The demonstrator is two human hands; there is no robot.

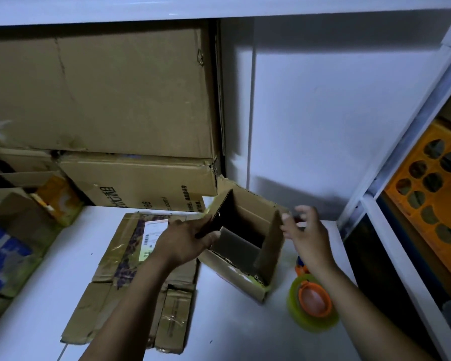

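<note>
Open box (245,241) stands mid-surface (232,329). The left hand (185,241) grips its left flap. The right hand (306,230), fingers loosely spread and blurred, hovers at the right flap. Held on one side only, the light box could skid or tip toward the tape roll (313,303). In the dim storeroom are stacked cartons (102,95), an orange crate (432,194) and flattened cardboard (120,269).

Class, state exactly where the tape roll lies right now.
In the head view, the tape roll lies on the table, lower right, just right of the open box.
</note>
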